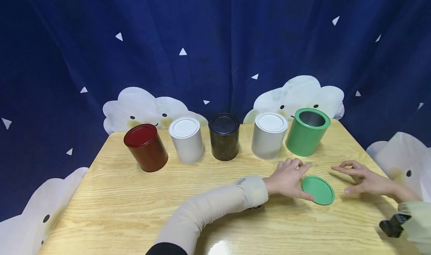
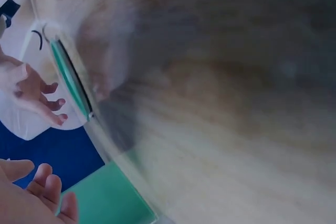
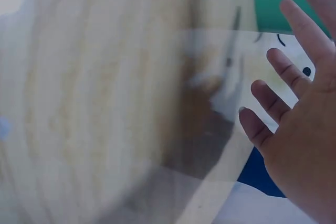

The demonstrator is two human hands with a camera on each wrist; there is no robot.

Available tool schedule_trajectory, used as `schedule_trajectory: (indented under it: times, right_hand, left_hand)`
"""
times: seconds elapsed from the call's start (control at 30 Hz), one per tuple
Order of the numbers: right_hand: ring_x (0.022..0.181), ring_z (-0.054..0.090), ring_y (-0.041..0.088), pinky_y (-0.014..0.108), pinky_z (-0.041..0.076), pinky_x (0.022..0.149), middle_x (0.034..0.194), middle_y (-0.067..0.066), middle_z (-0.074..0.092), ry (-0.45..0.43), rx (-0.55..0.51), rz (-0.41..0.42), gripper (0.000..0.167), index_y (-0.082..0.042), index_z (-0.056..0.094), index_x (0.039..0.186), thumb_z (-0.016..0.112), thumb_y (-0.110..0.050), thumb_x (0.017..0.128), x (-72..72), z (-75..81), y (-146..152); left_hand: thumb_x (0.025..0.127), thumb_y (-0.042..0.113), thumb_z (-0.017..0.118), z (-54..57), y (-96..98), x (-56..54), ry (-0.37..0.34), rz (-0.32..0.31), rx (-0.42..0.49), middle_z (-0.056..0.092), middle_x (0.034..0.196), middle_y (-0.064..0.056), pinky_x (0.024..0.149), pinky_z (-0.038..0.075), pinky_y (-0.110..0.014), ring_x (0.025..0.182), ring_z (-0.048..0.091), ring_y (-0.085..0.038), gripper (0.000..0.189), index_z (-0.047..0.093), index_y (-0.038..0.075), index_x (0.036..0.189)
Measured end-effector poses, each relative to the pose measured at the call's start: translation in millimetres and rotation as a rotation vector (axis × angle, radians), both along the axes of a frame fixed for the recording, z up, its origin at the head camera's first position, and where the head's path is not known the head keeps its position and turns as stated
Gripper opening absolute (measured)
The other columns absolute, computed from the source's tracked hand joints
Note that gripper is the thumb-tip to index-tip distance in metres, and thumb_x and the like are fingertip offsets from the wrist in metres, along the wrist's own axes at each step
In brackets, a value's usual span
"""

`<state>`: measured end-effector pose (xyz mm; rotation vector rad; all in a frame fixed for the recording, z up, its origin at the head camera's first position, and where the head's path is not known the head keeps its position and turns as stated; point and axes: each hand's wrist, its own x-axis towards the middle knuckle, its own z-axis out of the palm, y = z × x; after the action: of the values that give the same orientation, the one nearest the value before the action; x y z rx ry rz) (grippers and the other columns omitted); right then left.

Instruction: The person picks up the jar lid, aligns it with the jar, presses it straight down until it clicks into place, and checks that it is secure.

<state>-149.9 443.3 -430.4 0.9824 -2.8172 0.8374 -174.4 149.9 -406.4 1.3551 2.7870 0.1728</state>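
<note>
A round green lid [image 1: 318, 190] lies flat on the table at the right. My left hand [image 1: 287, 178] hovers at its left side, the thumb overlapping the lid's rim in the head view. In the left wrist view the relaxed fingers of that hand [image 2: 37, 195] stand apart from the lid [image 2: 68, 77]. To the right of the lid, my right hand [image 1: 368, 180] has its fingers spread and holds nothing; the right wrist view shows the same loose fingers [image 3: 286, 69]. Behind both hands stands a green can [image 1: 303, 137], its top uncovered and its dark inside showing.
Left of the green can stand a white can [image 1: 268, 142], a black can [image 1: 224, 142], another white can [image 1: 188, 144] and a dark red can [image 1: 149, 154], all with lids on. They line the back of the wooden table [image 1: 134, 210], before a blue curtain [image 1: 202, 30].
</note>
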Motion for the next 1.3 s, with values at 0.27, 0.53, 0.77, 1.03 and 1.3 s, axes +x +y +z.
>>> schedule_trajectory:
  times: [0.27,0.53,0.77,1.03,1.3]
  right_hand:
    - [0.101,0.023,0.002,0.026,0.018,0.072,0.112,-0.002,0.036,0.061,0.086,-0.022,0.078,-0.017,0.054,0.127,0.084,-0.022,0.055,-2.1,-16.4,2]
    - [0.095,0.027,0.011,0.028,0.017,0.071,0.107,0.001,0.039,0.138,0.150,-0.014,0.085,-0.019,0.053,0.129,0.084,-0.036,0.052,-7.0,-21.3,-4]
    - [0.091,0.031,0.021,0.033,0.019,0.069,0.107,0.003,0.039,0.126,0.189,-0.060,0.087,-0.016,0.053,0.128,0.084,-0.042,0.051,-5.0,-27.0,-3]
    - [0.090,0.032,0.024,0.036,0.020,0.070,0.106,0.004,0.039,0.129,0.174,-0.060,0.088,-0.022,0.052,0.130,0.083,-0.043,0.051,-2.0,-20.6,-9]
    - [0.087,0.026,0.008,0.028,0.019,0.068,0.102,-0.006,0.037,0.178,0.163,-0.014,0.085,-0.021,0.055,0.127,0.083,-0.047,0.050,-3.8,-23.5,-19]
  left_hand:
    - [0.061,0.080,0.054,-6.9,10.0,-4.1,-0.012,0.072,-0.063,0.034,0.123,0.011,0.072,0.025,-0.021,0.098,0.031,-0.007,0.099,0.026,0.032,0.142]
    - [0.058,0.077,0.061,-10.9,15.6,-13.6,-0.043,0.115,-0.152,0.035,0.121,0.010,0.072,0.025,-0.023,0.098,0.030,-0.008,0.100,0.027,0.035,0.142]
    - [0.058,0.077,0.061,-18.2,20.6,-16.0,-0.010,0.127,-0.236,0.038,0.113,0.009,0.068,0.023,-0.024,0.090,0.029,-0.010,0.095,0.032,0.036,0.139]
    - [0.063,0.076,0.057,-22.9,29.6,-12.0,-0.010,0.149,-0.313,0.036,0.102,0.010,0.070,0.022,-0.026,0.088,0.028,-0.010,0.074,0.044,0.039,0.125]
    - [0.065,0.074,0.058,-23.5,33.0,-8.7,-0.009,0.165,-0.287,0.035,0.099,0.011,0.071,0.022,-0.026,0.090,0.028,-0.009,0.058,0.050,0.039,0.110]
